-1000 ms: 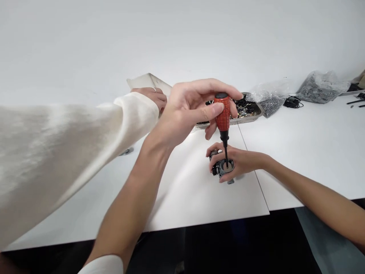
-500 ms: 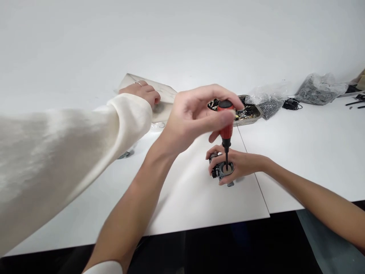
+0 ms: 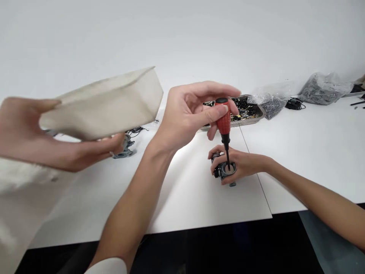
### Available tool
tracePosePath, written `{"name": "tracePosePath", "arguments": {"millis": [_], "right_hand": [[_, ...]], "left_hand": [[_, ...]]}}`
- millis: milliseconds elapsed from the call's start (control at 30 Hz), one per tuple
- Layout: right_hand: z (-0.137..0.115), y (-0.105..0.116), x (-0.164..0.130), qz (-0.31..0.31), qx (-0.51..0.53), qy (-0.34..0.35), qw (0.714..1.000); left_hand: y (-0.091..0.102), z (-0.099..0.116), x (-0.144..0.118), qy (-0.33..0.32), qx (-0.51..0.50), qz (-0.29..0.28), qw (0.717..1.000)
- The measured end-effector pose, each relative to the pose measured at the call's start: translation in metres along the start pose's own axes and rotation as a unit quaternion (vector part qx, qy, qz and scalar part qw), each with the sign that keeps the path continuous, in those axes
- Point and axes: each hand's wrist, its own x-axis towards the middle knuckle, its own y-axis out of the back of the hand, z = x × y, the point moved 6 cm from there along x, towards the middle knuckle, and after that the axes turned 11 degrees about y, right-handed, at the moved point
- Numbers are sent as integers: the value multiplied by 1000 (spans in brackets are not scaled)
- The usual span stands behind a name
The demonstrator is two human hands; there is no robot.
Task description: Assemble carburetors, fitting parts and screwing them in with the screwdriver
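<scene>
My left hand [image 3: 194, 112] is closed on a screwdriver [image 3: 223, 121] with a red handle and black cap, held nearly upright. Its shaft points down into the round bore of a grey metal throttle body [image 3: 227, 176], where the tip meets a flat tan disc. My right hand [image 3: 235, 161] wraps round the throttle body from the right and steadies it on the white table. Black parts show on the throttle body's left side; the rest hides under my fingers.
At left, another person's hand [image 3: 54, 133] holds a blurred off-white container [image 3: 111, 102] in the air. Below it lies a second grey metal part [image 3: 125, 150]. Behind my hands stands a metal tray [image 3: 249, 121] of small parts, beside bubble wrap [image 3: 272, 104], a black cable [image 3: 295, 103] and a bag of grey parts [image 3: 323, 89].
The other person's hand has lifted the off-white container from the table and brought it left and nearer. My left hand's fingers have shifted on the screwdriver handle; the throttle body stays in place.
</scene>
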Motion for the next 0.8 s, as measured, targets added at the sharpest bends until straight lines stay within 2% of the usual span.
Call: {"name": "tracePosePath", "arguments": {"millis": [100, 200, 267, 400, 467, 600, 700, 800], "right_hand": [[-1, 0, 0, -6, 4, -9, 1000], [-2, 0, 1, -10, 1, -12, 1000], [-3, 1, 1, -9, 1, -12, 1000], [-1, 1, 0, -6, 9, -13, 1000], [-1, 1, -1, -5, 11, -14, 1000], [0, -2, -1, -8, 19, -17, 1000], [2, -2, -3, -18, 26, -37, 999], [-1, 17, -10, -37, 0, -52, 998]], "left_hand": [[-2, 2, -2, -7, 27, -29, 999], [0, 6, -3, -22, 23, -10, 999], [1, 7, -3, -15, 21, 3, 1000], [-4, 7, -4, 18, 34, -25, 999], [-3, 6, -6, 25, 39, -4, 999], [4, 2, -13, 48, 59, 76, 994], [4, -2, -16, 74, 82, 71, 991], [5, -4, -18, 98, 98, 90, 986]]}}
